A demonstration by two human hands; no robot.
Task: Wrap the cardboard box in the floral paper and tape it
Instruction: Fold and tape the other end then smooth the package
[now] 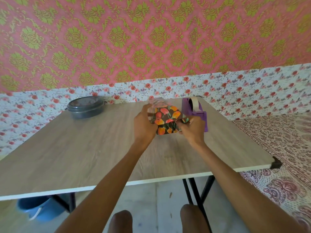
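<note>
A: The table (75,153)?
B: Tub (85,107) well left of the grip, dispenser (196,109) just behind it.
A: The box (165,129)?
B: In paper (169,113), between the hands: left hand (144,126) clasps its side, right hand (193,129) pinches a fold.

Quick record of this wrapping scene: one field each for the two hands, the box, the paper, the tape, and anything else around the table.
left hand: grips the box's left side
right hand: fingers pinch a paper fold at the box's right end
box: on the table, no bare cardboard showing
paper: floral, dark ground, covers the box
tape dispenser: purple, behind the right hand
container: dark, round, lidded, far left corner
table: light wood top
bucket: blue, under the table
</note>
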